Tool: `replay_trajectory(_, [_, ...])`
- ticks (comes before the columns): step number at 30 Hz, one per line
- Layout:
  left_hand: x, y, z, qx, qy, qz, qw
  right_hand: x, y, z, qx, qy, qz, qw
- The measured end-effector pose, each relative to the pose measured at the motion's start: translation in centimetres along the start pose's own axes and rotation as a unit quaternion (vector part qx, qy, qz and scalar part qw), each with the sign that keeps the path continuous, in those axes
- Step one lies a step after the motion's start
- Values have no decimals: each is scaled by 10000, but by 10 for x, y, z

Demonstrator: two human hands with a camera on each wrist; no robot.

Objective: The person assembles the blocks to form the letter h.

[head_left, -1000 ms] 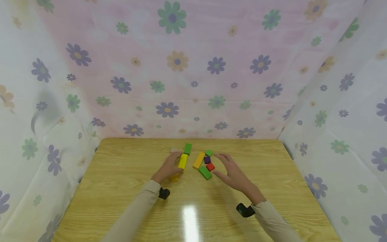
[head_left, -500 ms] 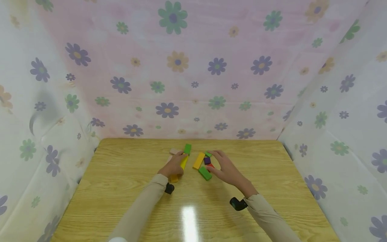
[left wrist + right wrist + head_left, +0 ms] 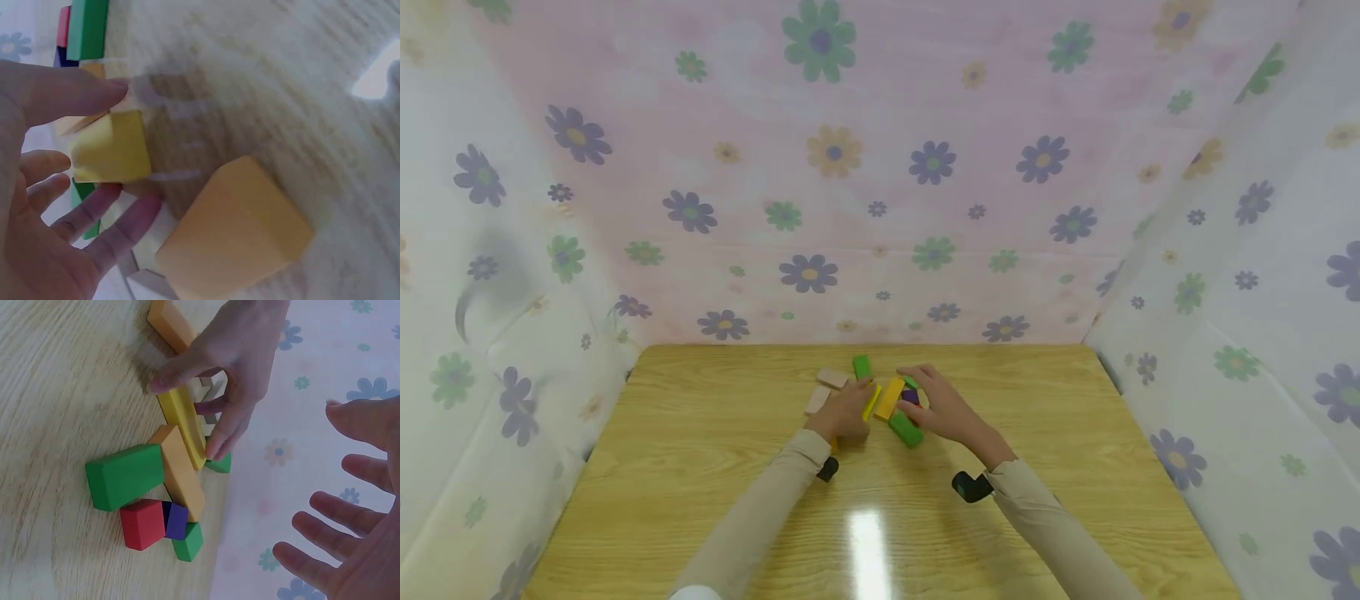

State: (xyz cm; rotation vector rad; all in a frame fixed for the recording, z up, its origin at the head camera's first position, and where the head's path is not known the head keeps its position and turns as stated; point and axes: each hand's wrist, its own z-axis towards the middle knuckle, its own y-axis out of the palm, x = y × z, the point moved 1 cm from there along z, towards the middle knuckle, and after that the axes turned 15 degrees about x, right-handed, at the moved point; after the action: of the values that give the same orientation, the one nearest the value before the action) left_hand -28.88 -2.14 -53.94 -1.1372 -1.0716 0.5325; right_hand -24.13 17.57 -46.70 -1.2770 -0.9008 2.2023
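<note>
My left hand [image 3: 848,411] spans a yellow block [image 3: 872,402] with its thumb and fingers apart. In the right wrist view its thumb touches one end and its fingertips lie along the far part. The yellow block is beside an orange block [image 3: 889,400]. My right hand [image 3: 943,411] curves loosely around the right side of the cluster, holding nothing; its spread fingers [image 3: 325,525] show in the right wrist view. Between the hands are a long green block [image 3: 906,430], a purple block [image 3: 176,520], a red block [image 3: 142,525] and a small green block [image 3: 189,542].
Behind the left hand lies another green block [image 3: 862,367]. Two pale wooden blocks [image 3: 832,379] are at its left, and a second orange block [image 3: 231,237] sits near its wrist. Floral cloth [image 3: 880,167] walls the wooden table [image 3: 700,500] at the back and sides.
The left hand has moved right, bringing the yellow block close to the orange one and uncovering the pale blocks. The right hand has moved left, over the red and purple blocks.
</note>
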Motion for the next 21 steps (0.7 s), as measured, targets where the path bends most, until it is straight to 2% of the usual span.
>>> replay_trajectory(5, [1, 2, 0, -130, 51, 88, 9999, 7, 3, 6, -10, 148, 101, 9998])
replay_trajectory(8, [2, 1, 0, -184, -42, -65, 9998, 9, 4, 9, -25, 232, 92, 9997])
replay_trajectory(11, [1, 0, -2, -132, -207, -378, 9990, 9, 4, 12, -11, 251, 75, 9997])
replay_trajectory(14, [-2, 1, -5, 77, -278, -797, 9964, 9, 6, 15, 0, 286, 54, 9996])
replay_trajectory(19, [-8, 6, -11, 376, -347, -1579, 9861, 11, 11, 21, -38, 376, -54, 9993])
replay_trajectory(21, [-10, 8, -12, 430, -430, -1733, 9830, 12, 13, 24, -87, 410, -104, 9991])
